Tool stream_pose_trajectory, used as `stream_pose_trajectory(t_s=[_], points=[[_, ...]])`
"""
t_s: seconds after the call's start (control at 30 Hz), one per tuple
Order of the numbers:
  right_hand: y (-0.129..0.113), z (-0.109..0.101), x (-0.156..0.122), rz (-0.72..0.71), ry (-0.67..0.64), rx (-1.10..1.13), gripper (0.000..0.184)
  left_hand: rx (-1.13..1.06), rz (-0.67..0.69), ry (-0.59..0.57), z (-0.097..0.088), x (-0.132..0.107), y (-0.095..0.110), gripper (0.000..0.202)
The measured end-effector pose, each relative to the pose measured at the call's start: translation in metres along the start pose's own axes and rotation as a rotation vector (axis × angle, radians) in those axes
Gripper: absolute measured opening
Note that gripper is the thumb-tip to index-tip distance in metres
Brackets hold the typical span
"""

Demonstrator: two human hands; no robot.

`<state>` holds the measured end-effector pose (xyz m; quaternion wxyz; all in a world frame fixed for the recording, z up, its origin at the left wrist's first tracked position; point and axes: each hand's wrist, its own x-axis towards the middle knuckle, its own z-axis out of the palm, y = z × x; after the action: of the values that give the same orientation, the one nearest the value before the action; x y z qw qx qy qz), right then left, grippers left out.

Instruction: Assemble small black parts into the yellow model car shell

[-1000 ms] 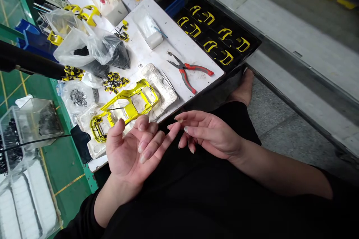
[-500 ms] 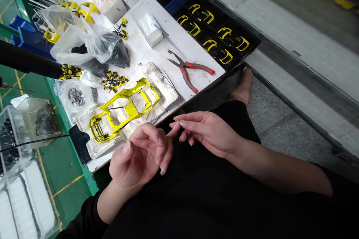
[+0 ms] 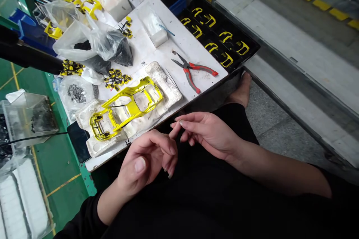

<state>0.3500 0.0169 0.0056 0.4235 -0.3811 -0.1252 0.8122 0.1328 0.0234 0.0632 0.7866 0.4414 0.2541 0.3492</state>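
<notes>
In front of my dark clothing, my two hands meet near the table's front edge. My left hand (image 3: 146, 166) has its thumb apart and its fingers loosely bent, with one finger stretched toward the right hand. The thumb and forefinger of my right hand (image 3: 211, 134) pinch at that left fingertip; anything tiny between them is too small to make out. Just beyond the hands, a yellow model car body shell (image 3: 133, 108) with black parts at one end lies on a white foam cradle (image 3: 175, 96).
Red-and-grey pliers (image 3: 187, 68), tweezers (image 3: 171, 78) and a white box (image 3: 159, 38) lie on the white table. Further left are plastic bags of black parts (image 3: 120, 50), small yellow-black pieces (image 3: 116, 79) and a phone (image 3: 78, 142). A black tray (image 3: 249, 58) holds yellow parts.
My left hand has shifted a little right and its thumb has tipped inward. The right hand keeps its pinch at the left fingertip. The camera view has moved slightly.
</notes>
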Motion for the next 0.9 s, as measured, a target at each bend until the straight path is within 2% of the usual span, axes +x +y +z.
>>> stream_pose_trajectory(t_s=[0.13, 0.37, 0.5, 0.57, 0.67, 0.77, 0.9], points=[[-0.001, 0.001, 0.001, 0.006, -0.006, -0.024, 0.03, -0.021, -0.002, 0.009, 0.001, -0.002, -0.002, 0.044], [-0.002, -0.002, 0.001, -0.085, 0.005, -0.145, 0.028, -0.083, -0.028, 0.017, 0.001, -0.003, -0.005, 0.044], [-0.003, -0.007, -0.003, -0.041, -0.023, -0.22, 0.038, -0.114, -0.036, 0.049, 0.002, -0.007, -0.001, 0.044], [-0.002, -0.013, -0.004, 0.02, -0.033, -0.317, 0.048, -0.08, -0.047, 0.096, 0.001, -0.01, 0.005, 0.044], [0.001, -0.025, 0.002, 0.094, -0.031, -0.453, 0.058, 0.002, -0.021, 0.225, -0.004, -0.011, 0.015, 0.042], [0.004, -0.035, 0.013, 0.122, -0.068, -0.572, 0.056, 0.048, 0.068, 0.306, -0.012, -0.009, 0.025, 0.04], [0.004, -0.041, 0.021, 0.085, -0.115, -0.775, 0.05, 0.199, 0.107, 0.377, -0.027, -0.007, 0.038, 0.032]])
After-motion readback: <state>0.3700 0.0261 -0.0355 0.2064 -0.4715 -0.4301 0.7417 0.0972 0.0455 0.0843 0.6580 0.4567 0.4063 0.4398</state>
